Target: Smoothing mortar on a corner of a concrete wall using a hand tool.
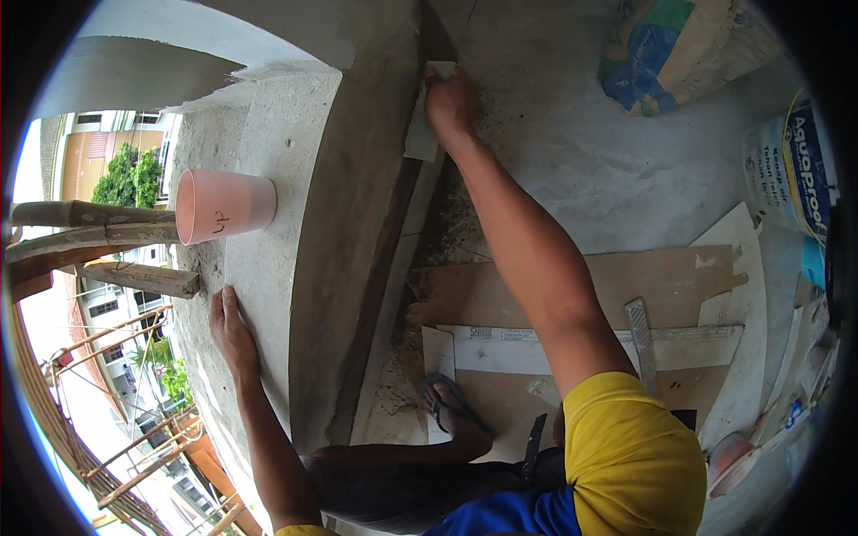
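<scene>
My right hand (450, 104) reaches far forward to the low grey cement wall (347, 259). Its fingers are closed on a thin pale sheet (420, 136), pressed against the wall's inner face. What the sheet is made of I cannot make out. On the rough concrete ledge (273, 134) at the left lies my left hand (234, 335), fingers stretched out and holding nothing. A pinkish plastic cup (226, 207) sits on that ledge just beyond my left hand, its mouth toward the left of the picture.
Flattened cardboard (500, 290) covers part of the floor beside my sandalled foot (451, 409). A paper sack (684, 54) and a white bucket (773, 170) stand at the right. Wooden poles (98, 228) and bamboo scaffolding (134, 456) lie beyond the ledge.
</scene>
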Demonstrator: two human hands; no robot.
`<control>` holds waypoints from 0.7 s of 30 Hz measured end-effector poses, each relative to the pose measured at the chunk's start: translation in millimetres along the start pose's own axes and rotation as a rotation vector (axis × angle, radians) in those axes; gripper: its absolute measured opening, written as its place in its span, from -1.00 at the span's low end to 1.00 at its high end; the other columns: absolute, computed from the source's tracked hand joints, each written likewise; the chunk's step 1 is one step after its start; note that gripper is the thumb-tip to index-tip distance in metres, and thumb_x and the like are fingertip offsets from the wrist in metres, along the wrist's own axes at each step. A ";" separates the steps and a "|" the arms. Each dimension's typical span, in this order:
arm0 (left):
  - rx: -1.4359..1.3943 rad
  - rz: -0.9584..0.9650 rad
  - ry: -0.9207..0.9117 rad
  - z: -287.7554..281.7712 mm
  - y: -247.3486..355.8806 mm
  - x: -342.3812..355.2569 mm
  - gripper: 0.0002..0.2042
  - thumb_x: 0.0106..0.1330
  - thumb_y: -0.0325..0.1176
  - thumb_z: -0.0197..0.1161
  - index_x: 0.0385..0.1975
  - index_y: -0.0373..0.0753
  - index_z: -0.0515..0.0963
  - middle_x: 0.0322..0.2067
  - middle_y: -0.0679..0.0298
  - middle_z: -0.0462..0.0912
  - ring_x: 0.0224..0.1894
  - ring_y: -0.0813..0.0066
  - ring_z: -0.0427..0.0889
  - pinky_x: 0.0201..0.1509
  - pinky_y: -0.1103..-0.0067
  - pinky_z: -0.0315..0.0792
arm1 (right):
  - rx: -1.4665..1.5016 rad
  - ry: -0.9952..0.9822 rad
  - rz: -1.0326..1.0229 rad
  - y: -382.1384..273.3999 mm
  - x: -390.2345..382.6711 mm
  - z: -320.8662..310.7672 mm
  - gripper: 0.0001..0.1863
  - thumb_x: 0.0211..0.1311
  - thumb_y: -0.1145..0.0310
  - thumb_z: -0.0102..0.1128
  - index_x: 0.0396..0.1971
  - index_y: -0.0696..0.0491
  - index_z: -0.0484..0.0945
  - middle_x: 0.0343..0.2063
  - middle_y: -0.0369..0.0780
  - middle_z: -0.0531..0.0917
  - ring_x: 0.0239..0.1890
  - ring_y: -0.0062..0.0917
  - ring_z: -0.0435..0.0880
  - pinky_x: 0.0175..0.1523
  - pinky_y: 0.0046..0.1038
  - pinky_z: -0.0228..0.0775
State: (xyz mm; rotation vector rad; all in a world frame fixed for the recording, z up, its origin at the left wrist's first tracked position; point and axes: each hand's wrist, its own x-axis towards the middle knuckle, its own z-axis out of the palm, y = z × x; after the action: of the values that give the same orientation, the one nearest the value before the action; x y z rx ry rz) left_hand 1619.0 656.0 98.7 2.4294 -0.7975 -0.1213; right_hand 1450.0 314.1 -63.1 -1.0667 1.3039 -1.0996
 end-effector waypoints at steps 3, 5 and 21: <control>0.003 0.007 0.036 -0.9 -6.5 -1.4 -0.59 0.45 -0.13 -0.04 -0.18 -0.45 0.53 -0.30 0.10 0.58 -0.23 0.39 0.46 -0.03 0.48 0.32 | 0.017 -0.046 -0.164 -1.7 -15.8 6.6 -0.57 0.23 0.28 0.17 -0.08 0.35 0.41 -0.22 0.21 0.59 -0.07 0.09 0.57 -0.05 -0.14 0.41; 0.037 0.027 0.041 1.3 -3.5 0.2 -0.59 0.45 -0.13 -0.04 -0.18 -0.45 0.53 -0.30 0.10 0.59 -0.23 0.39 0.46 -0.03 0.48 0.32 | -0.026 0.022 -0.131 -1.1 -9.4 3.6 -0.60 0.22 0.30 0.17 -0.10 0.33 0.42 -0.22 0.19 0.60 -0.05 0.07 0.57 -0.02 -0.15 0.40; -0.019 -0.002 -0.006 -5.9 -3.2 -1.1 -0.56 0.45 -0.11 -0.04 -0.17 -0.47 0.53 -0.31 0.10 0.59 -0.23 0.40 0.47 -0.03 0.49 0.33 | 0.077 -0.069 -0.160 -32.4 -8.0 2.9 -0.58 0.19 0.26 0.19 -0.12 0.32 0.48 -0.15 0.17 0.59 -0.05 0.03 0.59 -0.01 -0.19 0.43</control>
State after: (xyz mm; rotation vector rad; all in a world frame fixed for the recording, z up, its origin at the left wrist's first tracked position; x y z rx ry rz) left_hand 1621.2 661.7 101.7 2.4133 -0.7928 -0.1368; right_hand 1453.0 316.3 -29.8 -1.1563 1.1280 -1.2118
